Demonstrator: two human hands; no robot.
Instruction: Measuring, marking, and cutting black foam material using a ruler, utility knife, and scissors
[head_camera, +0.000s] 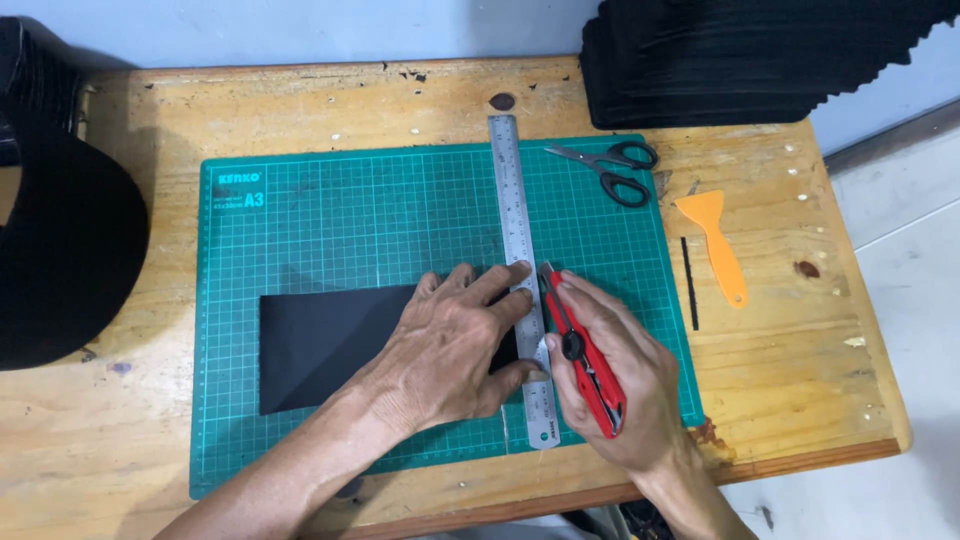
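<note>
A black sheet lies flat on a green cutting mat. A long steel ruler runs from the far edge of the mat to the near edge, across the sheet's right end. My left hand presses flat on the sheet and the ruler, fingers spread. My right hand grips a red utility knife, its tip against the ruler's right edge.
Black-handled scissors lie at the mat's far right corner. An orange plastic scraper and a thin black strip rest on the wooden table. A stack of black sheets sits at the back right; black material lies at the left.
</note>
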